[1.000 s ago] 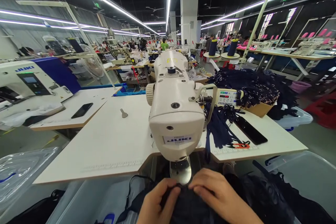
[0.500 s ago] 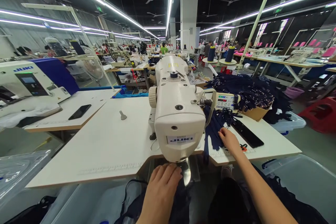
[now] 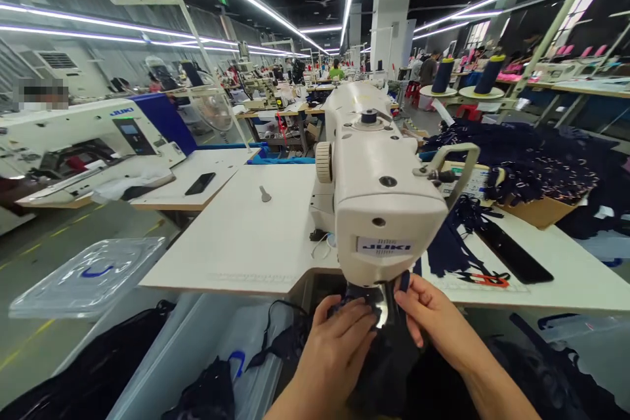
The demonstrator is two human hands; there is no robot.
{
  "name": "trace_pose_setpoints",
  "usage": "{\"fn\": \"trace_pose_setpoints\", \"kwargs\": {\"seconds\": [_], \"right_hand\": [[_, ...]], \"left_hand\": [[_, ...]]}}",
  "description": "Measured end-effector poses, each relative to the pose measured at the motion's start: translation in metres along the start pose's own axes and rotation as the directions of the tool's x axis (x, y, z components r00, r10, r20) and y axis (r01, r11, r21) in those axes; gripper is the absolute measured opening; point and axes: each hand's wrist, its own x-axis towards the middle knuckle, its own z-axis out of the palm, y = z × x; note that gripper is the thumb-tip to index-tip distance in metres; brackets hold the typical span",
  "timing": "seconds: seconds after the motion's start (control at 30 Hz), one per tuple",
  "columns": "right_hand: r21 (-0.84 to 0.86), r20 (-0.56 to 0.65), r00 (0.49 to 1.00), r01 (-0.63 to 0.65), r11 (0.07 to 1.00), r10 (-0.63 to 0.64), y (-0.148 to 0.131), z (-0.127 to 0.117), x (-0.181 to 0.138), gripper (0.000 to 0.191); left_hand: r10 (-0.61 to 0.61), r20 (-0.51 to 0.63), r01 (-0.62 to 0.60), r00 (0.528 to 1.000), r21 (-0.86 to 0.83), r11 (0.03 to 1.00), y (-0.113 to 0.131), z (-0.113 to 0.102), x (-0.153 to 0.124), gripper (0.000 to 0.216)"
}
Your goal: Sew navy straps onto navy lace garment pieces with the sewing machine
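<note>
A white JUKI sewing machine (image 3: 388, 210) stands in front of me, its head end toward me. Below the head, my left hand (image 3: 339, 348) has its fingers bent over dark navy fabric (image 3: 347, 293), beside the shiny metal part under the machine. My right hand (image 3: 436, 318) pinches a short navy strap (image 3: 404, 281) between thumb and fingers, just right of the machine head. A bundle of navy straps (image 3: 450, 246) lies on the table to the right. The needle area is hidden behind the head and my fingers.
Red-handled thread snips (image 3: 492, 279) and a black phone (image 3: 514, 252) lie on the right of the table (image 3: 231, 230). A cardboard box (image 3: 546, 210) overflows with navy straps. Plastic bins (image 3: 167, 354) with dark garments stand below left. A small metal piece (image 3: 265, 194) lies left.
My right hand has left the strap bundle and come left to the machine head with a strap in it. My left hand stays under the head. The view has turned left.
</note>
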Motion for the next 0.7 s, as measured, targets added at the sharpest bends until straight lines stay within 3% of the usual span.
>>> {"fn": "trace_pose_setpoints", "kwargs": {"seconds": [0.07, 0.2, 0.33, 0.7], "right_hand": [[-0.075, 0.009, 1.000, 0.019, 0.997, -0.018, 0.006, 0.011, 0.000, 0.035], [-0.216, -0.130, 0.980, 0.119, 0.969, -0.149, 0.017, 0.017, 0.010, 0.034], [-0.324, -0.191, 0.957, 0.150, 0.934, -0.219, 0.027, 0.022, 0.012, 0.033], [-0.244, -0.286, 0.940, 0.116, 0.963, -0.186, 0.024, 0.035, 0.005, 0.036]], "left_hand": [[-0.016, 0.012, 0.017, 1.000, -0.052, 0.999, -0.004, -0.002, -0.003, 0.020], [-0.059, 0.006, 0.059, 0.998, -0.142, 0.988, -0.009, -0.001, -0.008, 0.020], [-0.071, 0.019, 0.073, 0.997, -0.137, 0.988, -0.007, 0.001, -0.008, 0.017], [-0.012, 0.033, 0.014, 0.999, -0.044, 0.999, -0.005, 0.003, -0.005, 0.018]]}}
